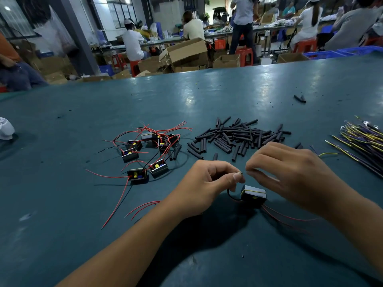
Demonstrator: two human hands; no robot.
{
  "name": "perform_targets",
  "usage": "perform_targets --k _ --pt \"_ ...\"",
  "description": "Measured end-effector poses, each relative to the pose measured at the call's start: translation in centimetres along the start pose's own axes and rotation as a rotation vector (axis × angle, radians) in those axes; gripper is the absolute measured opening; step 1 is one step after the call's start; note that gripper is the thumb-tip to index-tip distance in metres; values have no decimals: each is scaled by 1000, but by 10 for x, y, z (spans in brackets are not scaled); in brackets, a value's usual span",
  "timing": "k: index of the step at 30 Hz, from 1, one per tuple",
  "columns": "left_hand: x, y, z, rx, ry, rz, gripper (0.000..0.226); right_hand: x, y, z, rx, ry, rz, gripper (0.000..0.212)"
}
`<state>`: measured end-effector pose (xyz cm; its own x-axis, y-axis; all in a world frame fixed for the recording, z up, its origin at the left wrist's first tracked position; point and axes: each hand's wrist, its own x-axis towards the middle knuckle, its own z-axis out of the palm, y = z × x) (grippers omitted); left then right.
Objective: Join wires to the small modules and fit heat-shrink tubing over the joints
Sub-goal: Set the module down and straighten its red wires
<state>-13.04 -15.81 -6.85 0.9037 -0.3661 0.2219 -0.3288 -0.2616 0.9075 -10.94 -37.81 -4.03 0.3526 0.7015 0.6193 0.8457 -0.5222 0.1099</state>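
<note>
Barely legible, both hands, left point(209, 183) and right point(290, 168), pinching thin wire ends point(243, 173) above module point(253, 194).

A wide teal worktop point(259, 83) fills the near view, its surface glossy with pale reflections of ceiling lights. Beyond its far edge lies a workshop floor crowded with open cardboard boxes point(184, 52) and red plastic stools point(245, 55). People sit and stand along a long bench point(226, 34) farther back. A dark pillar point(77, 32) rises at the left beside large windows point(16, 19). Blue crates point(325, 54) stand at the right.
</note>
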Motion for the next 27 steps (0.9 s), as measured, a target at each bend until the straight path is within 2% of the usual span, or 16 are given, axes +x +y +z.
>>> perform_targets --k 4,8,12,16,18,19,21,24,27 --pt "0 1 -1 13 -4 -5 15 1 3 1 27 -14 -20 16" --pt "-1 2 0 103 7 24 14 0 -2 2 224 -134 173 17" --pt "-1 2 1 367 87 207 13 3 -11 7 623 -189 651 22" --pt "-1 2 5 572 146 346 8 8 -15 5 1446 -260 1296 27" --pt "0 1 6 652 167 401 7 8 -17 3 1657 -255 1445 23" --pt "0 0 7 663 173 408 7 8 -17 4 1649 -249 1445 22" --pt "0 0 7 586 171 358 7 6 -14 8 1353 -208 1254 22" --pt "0 1 5 341 123 200 10 2 -9 4 717 -64 684 15" --pt "-2 2 3 164 96 81 13 -2 -1 0 316 -52 243 7"
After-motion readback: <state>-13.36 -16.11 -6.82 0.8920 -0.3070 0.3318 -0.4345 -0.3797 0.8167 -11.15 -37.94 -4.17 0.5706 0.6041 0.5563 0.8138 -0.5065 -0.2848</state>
